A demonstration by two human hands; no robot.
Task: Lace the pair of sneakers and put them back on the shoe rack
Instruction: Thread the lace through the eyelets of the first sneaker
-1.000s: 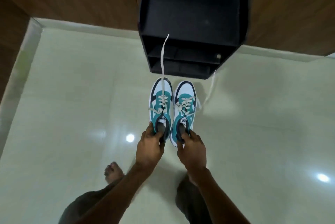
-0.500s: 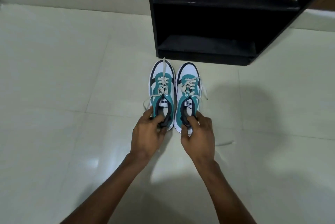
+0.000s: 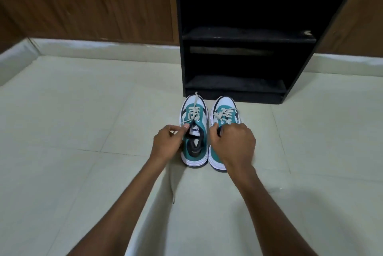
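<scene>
Two white, teal and black sneakers stand side by side on the floor, toes toward the black shoe rack (image 3: 236,89). My left hand (image 3: 167,141) is beside the left sneaker (image 3: 194,131) and pinches its cream lace near the tongue; a lace end lies over the toe. My right hand (image 3: 232,141) covers the collar of the right sneaker (image 3: 224,114), fingers curled on its tongue area. What the right fingers grip is partly hidden.
The rack has two open dark shelves and stands against a brown wooden wall (image 3: 93,2). A pale skirting (image 3: 103,48) runs along the wall. A loose lace end (image 3: 173,189) trails on the pale tiled floor (image 3: 72,131) between my forearms.
The sneakers went from held in the air to standing on the floor before the rack. My hands moved from the heels to the lace and tongue area. The view dropped lower.
</scene>
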